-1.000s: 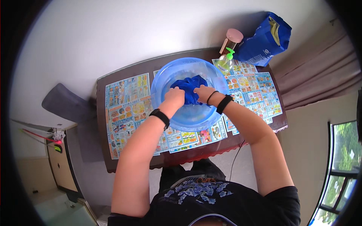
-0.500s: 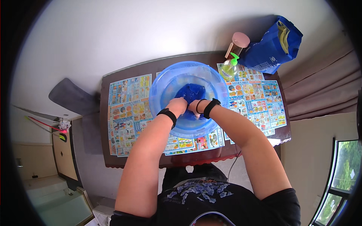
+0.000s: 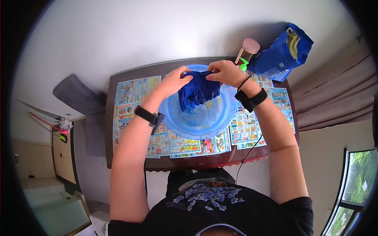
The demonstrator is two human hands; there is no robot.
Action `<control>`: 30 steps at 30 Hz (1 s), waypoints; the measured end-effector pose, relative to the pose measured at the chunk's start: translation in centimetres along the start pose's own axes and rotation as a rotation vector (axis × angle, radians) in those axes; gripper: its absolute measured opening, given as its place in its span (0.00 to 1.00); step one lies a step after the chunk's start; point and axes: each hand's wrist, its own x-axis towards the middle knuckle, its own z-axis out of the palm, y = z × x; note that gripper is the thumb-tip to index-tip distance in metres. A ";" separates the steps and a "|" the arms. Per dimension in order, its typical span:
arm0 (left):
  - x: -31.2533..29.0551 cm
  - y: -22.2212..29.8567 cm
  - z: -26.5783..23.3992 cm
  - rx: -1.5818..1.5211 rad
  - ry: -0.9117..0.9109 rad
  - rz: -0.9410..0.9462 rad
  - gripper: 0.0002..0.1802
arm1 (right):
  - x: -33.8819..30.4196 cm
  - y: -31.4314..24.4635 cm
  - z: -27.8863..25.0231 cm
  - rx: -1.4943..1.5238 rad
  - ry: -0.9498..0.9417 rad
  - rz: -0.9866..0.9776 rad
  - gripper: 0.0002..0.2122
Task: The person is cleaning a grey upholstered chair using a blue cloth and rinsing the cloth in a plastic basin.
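Note:
A wet-looking dark blue cloth [image 3: 199, 91] hangs spread between my two hands over a translucent blue plastic basin [image 3: 197, 131]. My left hand [image 3: 174, 82] pinches its upper left corner between thumb and fingers. At the upper right corner, my right hand [image 3: 225, 74] grips it the same way. The cloth's lower edge hangs above the basin's inside, and I cannot make out whether it touches the water. Whether the cloth is a garment or a plain rag does not show. Each wrist wears a black band.
Printed flyers [image 3: 136, 94] cover much of the dark table [image 3: 126, 161]. Behind my right hand stand a green-topped pump bottle [image 3: 243, 64], a pink-lidded jar [image 3: 251, 46] and a blue bag [image 3: 281, 55]. A grey chair [image 3: 75, 94] is at the left; a cable [image 3: 249, 152] hangs over the front edge.
Both hands have risen out of the basin and moved farther away and apart. The blue cloth, bunched low in the basin before, is now lifted and stretched between them.

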 end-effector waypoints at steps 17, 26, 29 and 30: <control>2.7 -10.7 5.4 0.736 -0.194 -0.343 0.11 | 4.7 11.3 15.0 -0.584 -0.205 0.297 0.14; 2.4 -12.6 9.1 0.681 -0.233 -0.465 0.27 | 4.8 13.7 18.2 -0.891 -0.041 0.345 0.15; 2.4 -12.3 8.8 0.586 -0.259 -0.598 0.23 | 4.9 11.3 15.8 -0.729 -0.220 0.215 0.15; 2.6 -12.9 8.7 0.587 -0.261 -0.594 0.23 | 5.0 11.2 14.8 -0.614 -0.366 0.173 0.14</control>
